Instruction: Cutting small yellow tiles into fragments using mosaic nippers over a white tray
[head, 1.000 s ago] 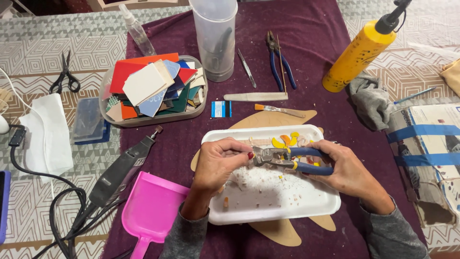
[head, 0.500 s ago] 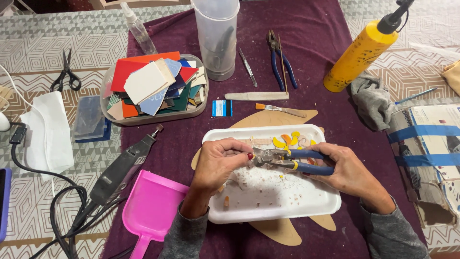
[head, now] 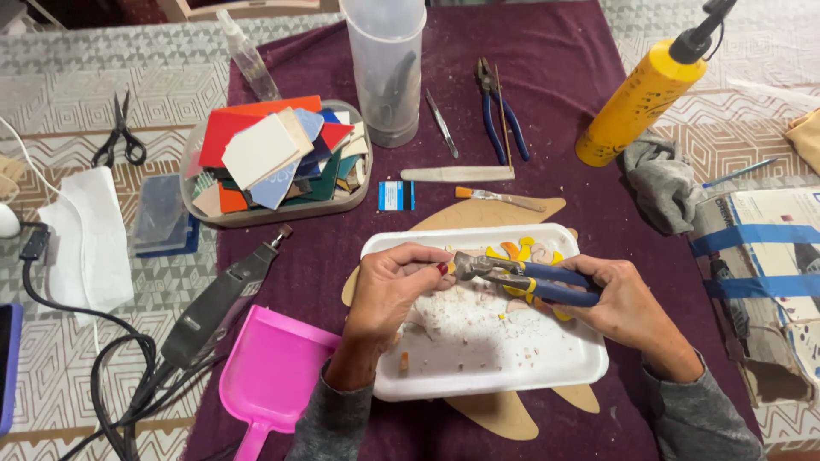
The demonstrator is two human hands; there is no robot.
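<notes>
The right hand (head: 628, 303) grips the blue handles of the nippers (head: 521, 277), squeezing them over the white tray (head: 512, 376). The left hand (head: 393, 286) pinches a small tile piece (head: 446, 267) at the tool's tip; whether the metal bites the piece or only touches it cannot be told. Crumbs and chips lie scattered on the tray's floor, and yellow and orange pieces (head: 512, 252) sit along its far edge. The tray rests on a flat wooden cutout (head: 491, 213) near the front edge of the purple cloth (head: 547, 68). A pink dustpan (head: 273, 376) lies at the cloth's front left corner, beside a rotary tool (head: 218, 299). A dish of coloured tiles (head: 273, 158) stands at the cloth's left edge, well apart from the tray. A yellow bottle (head: 641, 98) stands at the right edge, and pliers (head: 500, 107) lie towards the far edge.
</notes>
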